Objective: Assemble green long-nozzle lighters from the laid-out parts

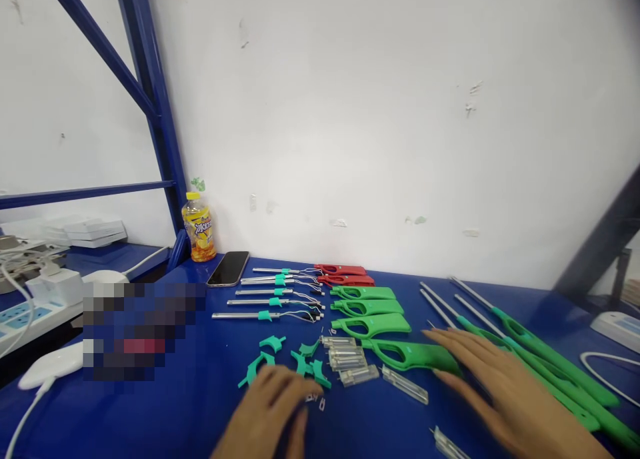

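The left hand's [267, 412] fingers curled loosely over teal triggers [301, 364]; contact was unclear. The right hand's [493, 386] thumb and fingers spread at a green lighter handle's [415, 356] end.

- Deep, plain blue across the bench [200, 412]!
- Bright green on these lighter handles [373, 324], solid red on the two others [343, 270]!
- Teal for the trigger pieces [273, 342]!
- Silver tubes [235, 316], white wires [300, 313]!
- Bottle [199, 229]: yellow cap, yellow label, purple lettering, amber drink!
- And the wall [350, 112], white with green smudges!
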Available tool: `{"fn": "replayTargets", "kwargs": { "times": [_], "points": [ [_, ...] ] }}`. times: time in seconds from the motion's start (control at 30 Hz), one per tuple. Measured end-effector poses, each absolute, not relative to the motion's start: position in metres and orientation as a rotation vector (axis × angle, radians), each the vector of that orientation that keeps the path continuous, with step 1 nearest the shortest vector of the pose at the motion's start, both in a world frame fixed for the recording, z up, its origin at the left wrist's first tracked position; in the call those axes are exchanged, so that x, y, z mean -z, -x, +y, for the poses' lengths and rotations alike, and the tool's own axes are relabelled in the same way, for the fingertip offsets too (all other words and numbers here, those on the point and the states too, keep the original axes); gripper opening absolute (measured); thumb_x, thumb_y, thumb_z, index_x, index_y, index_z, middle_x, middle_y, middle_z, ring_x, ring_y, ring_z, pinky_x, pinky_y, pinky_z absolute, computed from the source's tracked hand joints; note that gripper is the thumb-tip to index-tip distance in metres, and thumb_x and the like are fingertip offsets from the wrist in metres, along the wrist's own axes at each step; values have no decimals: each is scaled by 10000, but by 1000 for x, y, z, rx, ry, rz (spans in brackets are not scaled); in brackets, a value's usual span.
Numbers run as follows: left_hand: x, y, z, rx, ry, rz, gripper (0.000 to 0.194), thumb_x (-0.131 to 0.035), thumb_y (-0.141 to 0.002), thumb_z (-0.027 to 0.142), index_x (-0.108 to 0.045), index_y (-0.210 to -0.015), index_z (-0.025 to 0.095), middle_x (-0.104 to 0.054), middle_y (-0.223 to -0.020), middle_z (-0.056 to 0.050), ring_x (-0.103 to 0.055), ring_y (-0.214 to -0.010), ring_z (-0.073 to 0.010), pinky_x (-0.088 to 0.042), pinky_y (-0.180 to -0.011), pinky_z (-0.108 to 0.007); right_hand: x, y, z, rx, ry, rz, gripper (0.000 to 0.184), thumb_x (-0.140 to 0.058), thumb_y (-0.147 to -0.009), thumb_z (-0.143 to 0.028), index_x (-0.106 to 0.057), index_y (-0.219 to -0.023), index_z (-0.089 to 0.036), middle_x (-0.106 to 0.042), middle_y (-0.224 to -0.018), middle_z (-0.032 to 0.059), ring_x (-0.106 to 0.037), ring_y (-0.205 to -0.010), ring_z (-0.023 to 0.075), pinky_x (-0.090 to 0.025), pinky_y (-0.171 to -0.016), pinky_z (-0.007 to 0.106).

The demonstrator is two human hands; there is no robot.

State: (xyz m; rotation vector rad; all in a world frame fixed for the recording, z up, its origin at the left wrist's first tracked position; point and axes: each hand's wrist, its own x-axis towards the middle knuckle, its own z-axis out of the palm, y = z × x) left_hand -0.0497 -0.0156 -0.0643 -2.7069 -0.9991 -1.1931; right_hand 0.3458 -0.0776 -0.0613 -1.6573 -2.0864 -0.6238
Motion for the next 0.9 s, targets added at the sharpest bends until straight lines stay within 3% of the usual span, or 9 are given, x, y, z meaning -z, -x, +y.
{"fn": "replayTargets", "kwargs": {
  "times": [0.07,0.17,0.37,0.53,0.67,0.8,0.9],
  "points": [
    [51,66,8,893,2595,-1257,356,-439,-1076,232,-675,-1339,275,-726,-1258,-89,-705,-1151,-264,-624,-959,-426,54,-339,-64,637,1620,-2222,455,-562,-1074,-444,-645,-1499,-304,-727,-1437,40,-730,-1274,287,-645,-1018,442],
    [33,86,42,794,2504,-1433,448,-362,-1083,235,-650,-1425,203,-689,-1345,-158,-670,-1230,-349,-604,-975,-538,50,-340,-48,654,1567,-2351,434,-568,-1069,-340,-662,-1487,-275,-762,-1379,51,-770,-1192,243,-651,-984,356],
    [31,94,70,552,2573,-1516,465,-414,-1042,169,-694,-1410,215,-710,-1342,-124,-665,-1214,-331,-574,-1021,-485,65,-352,-35,781,1503,-2405,511,-505,-1005,-111,-690,-1447,-287,-825,-1181,70,-807,-995,259,-661,-865,364],
    [42,91,78,395,2525,-1590,503,-453,-1005,98,-682,-1442,191,-704,-1261,-169,-651,-1139,-377,-561,-951,-531,74,-358,-36,891,1462,-2394,683,-450,-896,33,-645,-1479,-266,-803,-1177,88,-805,-940,260,-666,-826,371],
    [39,92,80,319,2484,-1621,387,-489,-1039,121,-742,-1326,177,-686,-1202,-164,-644,-1120,-362,-552,-920,-485,63,-358,-54,901,1459,-2353,692,-416,-928,28,-549,-1557,-230,-770,-1261,114,-803,-1018,231,-669,-835,310],
    [33,93,75,248,2457,-1635,236,-553,-1069,152,-747,-1202,179,-681,-1168,-108,-658,-1074,-292,-561,-901,-428,46,-327,-86,747,1413,-2296,686,-371,-1011,-44,-399,-1666,-244,-735,-1367,108,-786,-1122,192,-654,-889,245],
    [31,93,73,191,2413,-1635,142,-604,-1082,202,-711,-1167,164,-689,-1156,-64,-676,-1045,-237,-577,-915,-423,42,-285,-101,667,1295,-2404,666,-407,-1070,-172,-279,-1722,-198,-778,-1278,97,-806,-1044,207,-659,-851,243]
  ]
}}
